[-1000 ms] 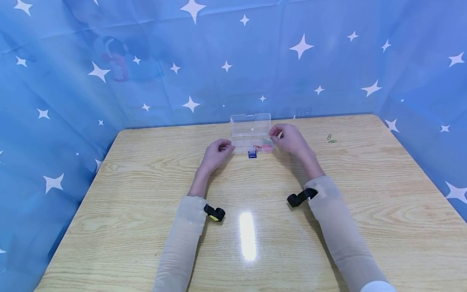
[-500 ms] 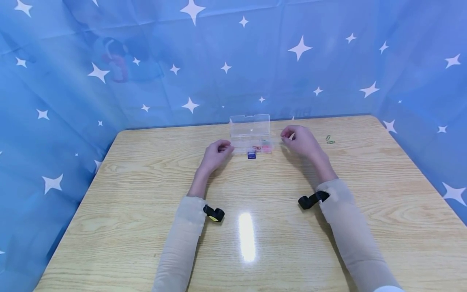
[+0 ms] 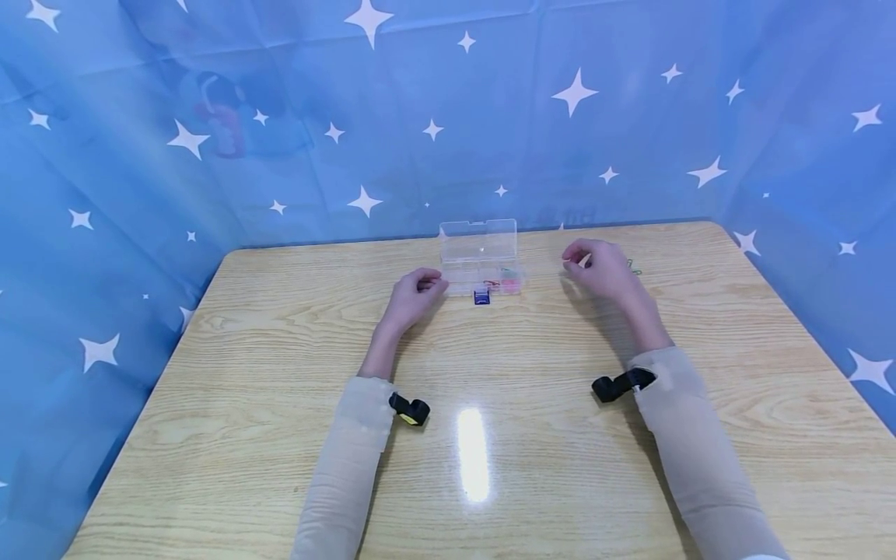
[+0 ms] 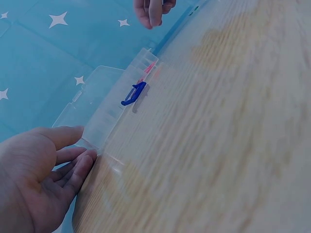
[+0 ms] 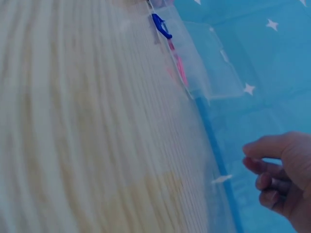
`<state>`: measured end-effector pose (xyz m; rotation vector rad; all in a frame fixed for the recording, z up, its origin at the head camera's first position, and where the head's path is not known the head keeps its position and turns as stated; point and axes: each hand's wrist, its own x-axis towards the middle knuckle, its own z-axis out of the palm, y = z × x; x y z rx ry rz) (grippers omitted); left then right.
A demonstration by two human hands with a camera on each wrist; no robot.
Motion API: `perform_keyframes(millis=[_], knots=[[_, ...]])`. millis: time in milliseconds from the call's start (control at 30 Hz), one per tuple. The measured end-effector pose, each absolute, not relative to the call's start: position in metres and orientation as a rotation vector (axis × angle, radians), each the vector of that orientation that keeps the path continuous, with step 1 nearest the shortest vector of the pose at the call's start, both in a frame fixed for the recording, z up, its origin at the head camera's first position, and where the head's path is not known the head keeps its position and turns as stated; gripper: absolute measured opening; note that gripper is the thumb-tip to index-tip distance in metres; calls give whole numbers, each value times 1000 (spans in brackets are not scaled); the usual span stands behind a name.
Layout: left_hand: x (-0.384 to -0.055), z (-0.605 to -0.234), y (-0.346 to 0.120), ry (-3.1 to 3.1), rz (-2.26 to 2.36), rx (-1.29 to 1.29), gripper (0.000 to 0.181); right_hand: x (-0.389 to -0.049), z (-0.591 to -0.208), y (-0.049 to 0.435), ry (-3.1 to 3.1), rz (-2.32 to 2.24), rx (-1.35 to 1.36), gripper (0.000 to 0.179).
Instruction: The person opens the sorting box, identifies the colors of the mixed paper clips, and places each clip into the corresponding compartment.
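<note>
A clear plastic box (image 3: 463, 278) with compartments stands at the table's back, its clear lid (image 3: 479, 239) raised. A blue latch (image 3: 481, 297) sits at its front. Small red clips (image 3: 492, 284) and pink pieces (image 3: 511, 285) lie in the right-hand compartments, beside something faintly green. My left hand (image 3: 413, 297) touches the box's left end with loosely bent fingers. Off to the right of the box is my right hand (image 3: 600, 266), with thumb and forefinger near each other. Nothing shows between them in the right wrist view. Green paper clips (image 3: 635, 271) lie just beyond it, partly hidden.
The box stands on a wood-grain table (image 3: 280, 350), close to its back edge. Behind and at both sides hangs a blue curtain (image 3: 420, 85) with white stars. A bright light reflection (image 3: 473, 455) shows on the tabletop.
My right hand has moved from the box's right end rightward, toward the green paper clips, and now partly covers them. The left hand and the box stay in place.
</note>
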<state>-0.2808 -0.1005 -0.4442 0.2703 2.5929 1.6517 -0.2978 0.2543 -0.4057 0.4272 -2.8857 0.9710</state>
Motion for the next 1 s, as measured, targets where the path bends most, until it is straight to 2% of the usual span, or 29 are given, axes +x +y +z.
perform_keyframes(millis=[1000], knots=[[-282, -445, -102, 2580, 1660, 273, 37, -287, -405, 324, -2895, 948, 161, 29]])
